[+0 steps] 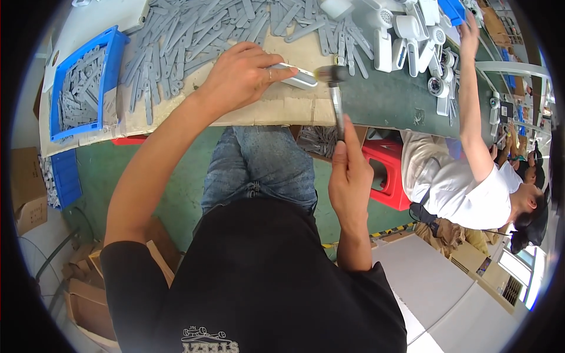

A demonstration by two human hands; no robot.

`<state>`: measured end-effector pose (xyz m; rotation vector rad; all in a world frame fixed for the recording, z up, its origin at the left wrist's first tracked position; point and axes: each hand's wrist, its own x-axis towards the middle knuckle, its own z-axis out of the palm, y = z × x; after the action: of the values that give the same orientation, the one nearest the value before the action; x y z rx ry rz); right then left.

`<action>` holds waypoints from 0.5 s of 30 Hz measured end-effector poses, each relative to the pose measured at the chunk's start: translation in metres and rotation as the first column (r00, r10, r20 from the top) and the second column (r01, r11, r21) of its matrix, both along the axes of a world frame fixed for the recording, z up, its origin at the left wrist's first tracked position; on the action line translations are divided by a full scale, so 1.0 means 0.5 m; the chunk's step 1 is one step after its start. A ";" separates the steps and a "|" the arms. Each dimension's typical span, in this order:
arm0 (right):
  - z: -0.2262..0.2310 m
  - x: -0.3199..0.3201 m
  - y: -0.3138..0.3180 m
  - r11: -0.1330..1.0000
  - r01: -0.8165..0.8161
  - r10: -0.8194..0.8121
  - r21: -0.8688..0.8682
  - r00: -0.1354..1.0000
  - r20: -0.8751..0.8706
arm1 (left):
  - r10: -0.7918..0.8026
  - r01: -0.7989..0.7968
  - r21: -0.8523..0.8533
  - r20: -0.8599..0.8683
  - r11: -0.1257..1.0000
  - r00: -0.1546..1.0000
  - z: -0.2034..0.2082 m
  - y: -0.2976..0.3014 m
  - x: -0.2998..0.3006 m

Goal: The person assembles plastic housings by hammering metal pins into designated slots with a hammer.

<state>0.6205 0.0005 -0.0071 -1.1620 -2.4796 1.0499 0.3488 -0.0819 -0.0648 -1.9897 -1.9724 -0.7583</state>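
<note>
My left hand point(247, 73) grips a long white-and-grey plastic piece point(301, 79), holding it low over the cardboard-covered table edge. It looks like a handle part. My right hand point(351, 182) is closed on a hammer point(337, 106) with a silvery shaft, the index finger lying along it. Its dark head, slightly blurred, is right by the far end of the plastic piece; whether they touch I cannot tell. Beyond my left hand spreads a heap of flat grey plastic strips point(194, 38).
A blue bin point(112, 76) full of grey strips stands at the table's left. White showerhead-like parts point(406, 29) crowd the back right. A co-worker point(465, 188) sits at right, one arm reaching toward a blue container point(452, 10). A red stool point(394, 176) stands between us.
</note>
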 end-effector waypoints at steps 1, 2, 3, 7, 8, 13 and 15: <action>-0.011 0.007 0.001 0.996 0.006 0.009 0.091 0.986 -0.166 | 0.002 -0.002 -0.009 -0.012 1.000 1.000 0.002 0.001 0.001; -0.023 0.004 0.003 0.992 0.008 0.018 0.124 0.977 -0.212 | 0.002 -0.002 -0.007 -0.013 1.000 1.000 0.002 0.003 -0.001; -0.012 -0.002 0.005 0.992 0.007 0.019 0.123 0.977 -0.211 | 0.004 -0.004 -0.007 -0.015 1.000 1.000 -0.003 0.001 -0.001; 0.008 0.008 0.012 0.999 -0.027 0.031 -0.042 0.995 0.099 | 0.007 -0.007 -0.001 -0.009 1.000 1.000 0.003 0.001 0.001; -0.004 0.012 0.010 1.000 -0.020 0.021 0.008 0.998 -0.064 | 0.011 -0.011 0.002 -0.015 1.000 1.000 0.006 -0.003 0.001; -0.035 0.030 0.027 0.973 -0.009 -0.064 -0.231 0.950 -0.307 | -0.111 0.118 -0.128 0.060 0.985 0.992 0.046 0.009 0.005; -0.040 0.028 0.029 0.968 -0.019 -0.077 -0.249 0.925 -0.371 | -0.196 0.218 -0.186 0.132 0.958 0.972 0.082 0.033 0.012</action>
<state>0.6346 0.0149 -0.0269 -0.9415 -2.0692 1.4545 0.3550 -0.0652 -0.0238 -2.3493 -1.9926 -0.7594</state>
